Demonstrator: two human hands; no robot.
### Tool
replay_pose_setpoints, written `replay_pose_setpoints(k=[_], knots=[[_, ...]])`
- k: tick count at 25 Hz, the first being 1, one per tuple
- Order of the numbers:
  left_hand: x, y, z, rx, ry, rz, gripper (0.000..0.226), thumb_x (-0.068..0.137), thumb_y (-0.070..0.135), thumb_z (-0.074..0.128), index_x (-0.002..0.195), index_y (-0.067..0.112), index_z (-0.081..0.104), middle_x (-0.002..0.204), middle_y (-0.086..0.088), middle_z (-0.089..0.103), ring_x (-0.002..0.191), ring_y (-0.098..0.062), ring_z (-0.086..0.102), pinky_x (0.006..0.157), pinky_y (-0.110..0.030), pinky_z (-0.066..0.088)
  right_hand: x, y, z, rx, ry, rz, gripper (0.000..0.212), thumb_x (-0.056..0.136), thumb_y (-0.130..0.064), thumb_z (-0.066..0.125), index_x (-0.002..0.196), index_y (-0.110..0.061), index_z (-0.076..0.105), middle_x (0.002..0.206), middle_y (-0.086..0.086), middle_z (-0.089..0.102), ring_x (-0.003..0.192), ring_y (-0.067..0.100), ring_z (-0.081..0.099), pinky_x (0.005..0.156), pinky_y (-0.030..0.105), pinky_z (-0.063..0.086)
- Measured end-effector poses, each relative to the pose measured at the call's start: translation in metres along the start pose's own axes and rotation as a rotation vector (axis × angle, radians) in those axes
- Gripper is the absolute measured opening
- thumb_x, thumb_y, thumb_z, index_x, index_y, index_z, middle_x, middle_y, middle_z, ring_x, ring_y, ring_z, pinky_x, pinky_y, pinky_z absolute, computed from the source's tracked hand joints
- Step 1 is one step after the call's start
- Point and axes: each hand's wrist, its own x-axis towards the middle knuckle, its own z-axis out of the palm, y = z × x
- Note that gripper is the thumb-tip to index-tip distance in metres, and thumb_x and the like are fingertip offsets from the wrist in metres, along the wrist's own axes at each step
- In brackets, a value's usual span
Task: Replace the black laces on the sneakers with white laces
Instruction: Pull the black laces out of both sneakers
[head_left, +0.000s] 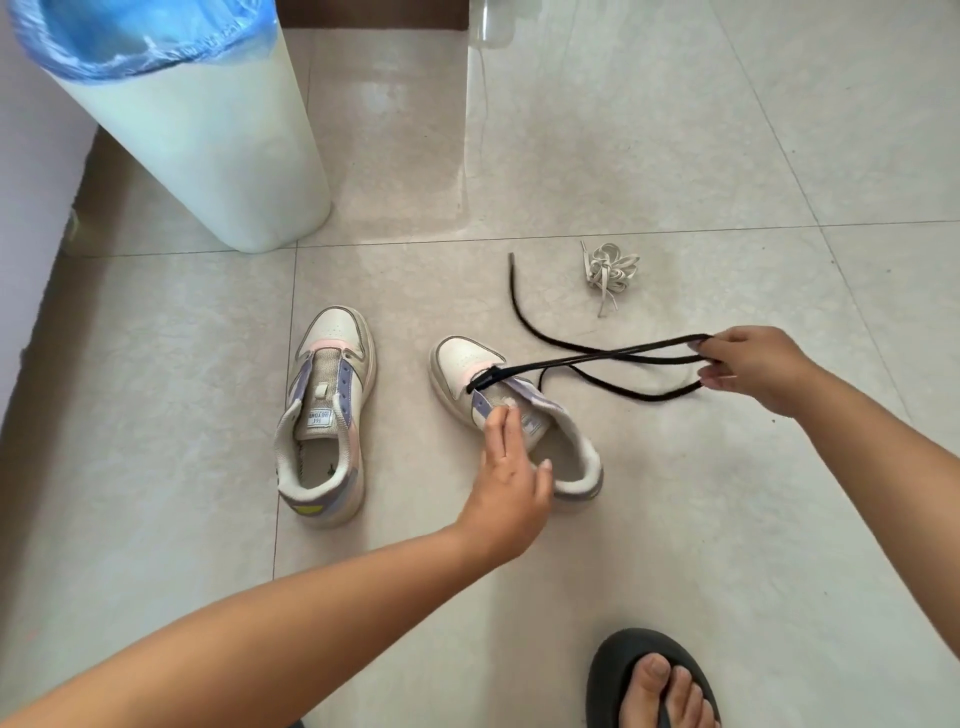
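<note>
Two white, lilac and pink sneakers lie on the tiled floor. The left sneaker (324, 415) has no lace. The right sneaker (519, 415) keeps a black lace (587, 358) only through its lowest eyelets near the toe. My right hand (748, 369) pinches this lace and holds it taut, out to the right. My left hand (511, 478) rests with straight fingers on the right sneaker's tongue and collar. A second black lace (519, 306) lies loose on the floor. A bundle of white laces (608, 273) sits beyond it.
A tall white bin (208, 156) with a blue liner stands at the back left, near a wall. My foot in a black sandal (654, 680) is at the bottom right. Pale floor tiles stretch around the shoes.
</note>
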Motion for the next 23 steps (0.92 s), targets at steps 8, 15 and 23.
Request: replay_pose_setpoints(k=[8, 15, 23], knots=[[0.014, 0.026, -0.018, -0.193, -0.008, 0.028, 0.055, 0.095, 0.009, 0.044, 0.146, 0.009, 0.024, 0.152, -0.006, 0.024, 0.131, -0.018, 0.038, 0.108, -0.025, 0.029, -0.016, -0.037, -0.004, 0.021, 0.165, -0.305, 0.015, 0.086, -0.018, 0.067, 0.076, -0.018, 0.055, 0.087, 0.005, 0.057, 0.074, 0.015, 0.058, 0.062, 0.024, 0.051], [0.067, -0.025, -0.086, 0.641, -0.148, 0.288, 0.038, 0.09, 0.002, 0.044, 0.122, 0.02, 0.055, 0.112, -0.008, 0.048, 0.097, -0.023, 0.05, 0.064, -0.032, 0.037, -0.013, -0.017, 0.031, -0.595, 0.186, -0.312, 0.032, 0.083, -0.01, 0.062, 0.115, -0.01, 0.055, 0.127, 0.018, 0.045, 0.098, 0.03, 0.053, 0.083, 0.03, 0.04], [0.093, 0.002, -0.101, 1.278, -0.431, 0.581, 0.036, 0.098, 0.008, 0.036, 0.132, 0.017, 0.038, 0.12, -0.01, 0.043, 0.102, -0.025, 0.051, 0.072, -0.032, 0.037, -0.057, 0.007, 0.106, -1.185, -0.242, -0.665, 0.098, 0.075, -0.071, 0.054, 0.15, -0.031, 0.004, 0.154, 0.001, 0.013, 0.144, 0.019, 0.008, 0.116, 0.047, 0.008]])
